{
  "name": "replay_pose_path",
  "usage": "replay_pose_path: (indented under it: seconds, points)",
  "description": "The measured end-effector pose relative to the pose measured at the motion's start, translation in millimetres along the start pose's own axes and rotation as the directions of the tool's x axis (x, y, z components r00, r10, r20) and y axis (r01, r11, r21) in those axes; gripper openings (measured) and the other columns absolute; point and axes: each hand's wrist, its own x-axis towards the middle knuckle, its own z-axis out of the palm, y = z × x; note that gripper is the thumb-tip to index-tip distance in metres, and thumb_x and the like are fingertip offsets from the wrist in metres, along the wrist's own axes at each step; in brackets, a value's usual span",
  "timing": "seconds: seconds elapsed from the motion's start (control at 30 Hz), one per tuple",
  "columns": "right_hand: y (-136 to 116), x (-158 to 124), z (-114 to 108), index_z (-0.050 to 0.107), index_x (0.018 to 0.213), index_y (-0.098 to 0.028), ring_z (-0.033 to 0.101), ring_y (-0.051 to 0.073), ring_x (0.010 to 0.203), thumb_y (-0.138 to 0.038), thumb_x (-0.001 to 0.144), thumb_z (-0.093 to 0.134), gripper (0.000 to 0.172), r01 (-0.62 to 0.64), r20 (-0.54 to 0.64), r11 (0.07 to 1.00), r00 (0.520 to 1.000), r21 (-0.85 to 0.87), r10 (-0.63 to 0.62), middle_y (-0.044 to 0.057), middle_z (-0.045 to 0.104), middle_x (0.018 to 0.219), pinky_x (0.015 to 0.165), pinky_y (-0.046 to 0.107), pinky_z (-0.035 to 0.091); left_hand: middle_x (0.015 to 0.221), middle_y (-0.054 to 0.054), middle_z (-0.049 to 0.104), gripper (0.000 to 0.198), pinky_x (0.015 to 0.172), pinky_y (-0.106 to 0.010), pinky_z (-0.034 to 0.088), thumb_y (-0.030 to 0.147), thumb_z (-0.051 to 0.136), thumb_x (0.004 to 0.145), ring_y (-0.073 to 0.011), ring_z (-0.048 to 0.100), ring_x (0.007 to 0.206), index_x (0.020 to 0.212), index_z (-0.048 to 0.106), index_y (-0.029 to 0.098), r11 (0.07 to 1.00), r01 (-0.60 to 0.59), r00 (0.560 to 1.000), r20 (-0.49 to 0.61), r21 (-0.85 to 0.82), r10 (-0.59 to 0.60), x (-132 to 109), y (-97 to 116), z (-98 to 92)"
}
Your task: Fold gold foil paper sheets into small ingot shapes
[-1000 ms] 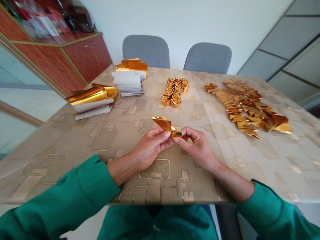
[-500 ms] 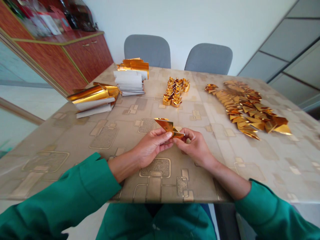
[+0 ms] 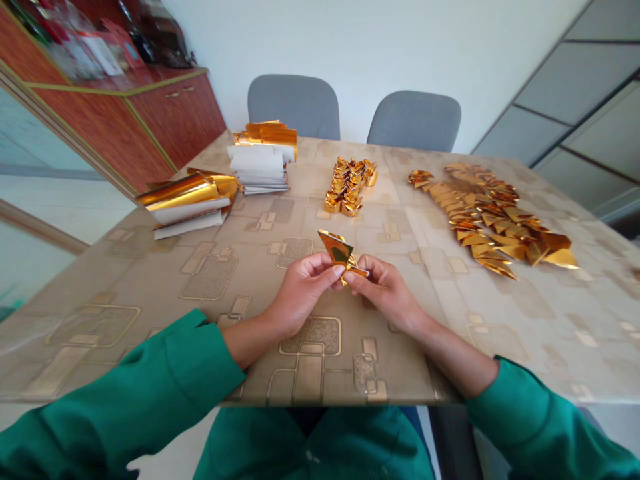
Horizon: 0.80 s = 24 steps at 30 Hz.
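A piece of folded gold foil paper (image 3: 338,248) is held between both hands just above the table, its pointed flap tilted up to the left. My left hand (image 3: 310,287) pinches its left side between thumb and fingers. From the right, my right hand (image 3: 384,288) grips the other end, thumb on the near side. The fingers partly hide the lower folds. Beyond the hands stand rows of small finished gold foil shapes (image 3: 345,190). To the right lies a spread of pointed folded gold pieces (image 3: 485,213).
On the left of the patterned table (image 3: 210,360) lie a curled stack of gold sheets (image 3: 187,198) and a taller stack with white backs (image 3: 259,163). Two grey chairs (image 3: 294,103) stand at the far edge. A red wooden cabinet (image 3: 175,120) is at the back left.
The folded paper has turned in my fingers, so its flap points more steeply upward and shows more of its face. My hands stay nearly in place.
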Motion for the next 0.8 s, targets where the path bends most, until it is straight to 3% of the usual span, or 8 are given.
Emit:
replay_pose_path:
  seconds: [0.1, 0.23, 0.3, 0.47, 0.57, 0.67, 0.8]
  points:
    - [-2, 1, -3, 0.053, 0.070, -0.020, 0.042, 0.011, 0.058, -0.056, 0.084, 0.062, 0.039, -0.018, 0.024, 0.999, 1.000, -0.036, 0.018, -0.002, 0.053, 0.064, 0.053, 0.025, 0.032, 0.074, 0.000, 0.062, 0.020, 0.068, -0.025, 0.044, 0.033, 0.073, 0.077, -0.0115, 0.055, 0.069, 0.080, 0.067, 0.014, 0.999, 0.031, 0.999, 0.015, -0.034, -0.031, 0, 0, -0.9]
    - [0, 1, -5, 0.052, 0.067, -0.021, 0.035, 0.009, 0.050, -0.058, 0.082, 0.064, 0.041, -0.039, -0.040, 0.997, 0.999, -0.067, 0.037, -0.005, 0.046, 0.057, 0.047, 0.024, 0.027, 0.073, 0.000, 0.061, 0.020, 0.068, -0.026, 0.044, 0.032, 0.073, 0.077, -0.0112, 0.055, 0.069, 0.079, 0.067, 0.014, 0.999, 0.049, 0.999, 0.014, -0.019, -0.049, 1, 1, -1.8]
    - [0, 1, -6, 0.053, 0.068, -0.021, 0.036, 0.009, 0.048, -0.058, 0.083, 0.062, 0.041, -0.057, -0.028, 0.996, 0.998, -0.071, 0.055, -0.004, 0.049, 0.058, 0.046, 0.024, 0.026, 0.073, 0.000, 0.061, 0.020, 0.068, -0.026, 0.044, 0.032, 0.073, 0.076, -0.0112, 0.055, 0.068, 0.079, 0.067, 0.014, 0.998, 0.052, 0.998, 0.017, -0.017, -0.052, 2, 2, -2.5]
    - [-5, 2, -13, 0.060, 0.069, -0.019, 0.047, 0.013, 0.062, -0.058, 0.088, 0.054, 0.044, -0.013, 0.019, 0.993, 1.000, -0.120, 0.016, 0.002, 0.060, 0.068, 0.059, 0.027, 0.037, 0.075, -0.001, 0.063, 0.020, 0.067, -0.025, 0.045, 0.032, 0.074, 0.075, -0.0105, 0.056, 0.068, 0.080, 0.067, 0.014, 0.997, 0.069, 0.998, -0.006, -0.035, -0.069, 5, 2, -7.1]
    - [-6, 2, -13, 0.058, 0.068, -0.020, 0.046, 0.013, 0.062, -0.059, 0.088, 0.053, 0.044, -0.036, -0.001, 0.990, 0.999, -0.139, 0.036, 0.001, 0.056, 0.066, 0.057, 0.026, 0.035, 0.075, -0.001, 0.064, 0.021, 0.067, -0.024, 0.045, 0.032, 0.076, 0.073, -0.0102, 0.056, 0.067, 0.080, 0.067, 0.014, 0.994, 0.088, 0.995, -0.038, -0.070, -0.091, 6, 1, -9.3]
    - [-3, 1, -9, 0.054, 0.070, -0.020, 0.035, 0.010, 0.051, -0.058, 0.082, 0.062, 0.040, -0.100, 0.005, 0.992, 0.995, -0.077, 0.100, -0.004, 0.045, 0.059, 0.048, 0.024, 0.027, 0.074, 0.000, 0.063, 0.021, 0.067, -0.025, 0.045, 0.032, 0.077, 0.073, -0.0104, 0.056, 0.067, 0.078, 0.067, 0.014, 0.994, 0.090, 0.995, -0.041, -0.068, -0.093, 6, 0, -8.5]
    - [2, 0, -4, 0.050, 0.068, -0.021, 0.029, 0.008, 0.047, -0.057, 0.080, 0.065, 0.041, -0.078, -0.041, 0.997, 0.996, -0.012, 0.077, -0.007, 0.038, 0.055, 0.044, 0.024, 0.022, 0.071, 0.000, 0.062, 0.021, 0.065, -0.024, 0.044, 0.033, 0.077, 0.073, -0.0102, 0.055, 0.066, 0.076, 0.067, 0.014, 0.995, 0.077, 0.997, -0.014, -0.069, -0.078, 6, -1, -5.4]
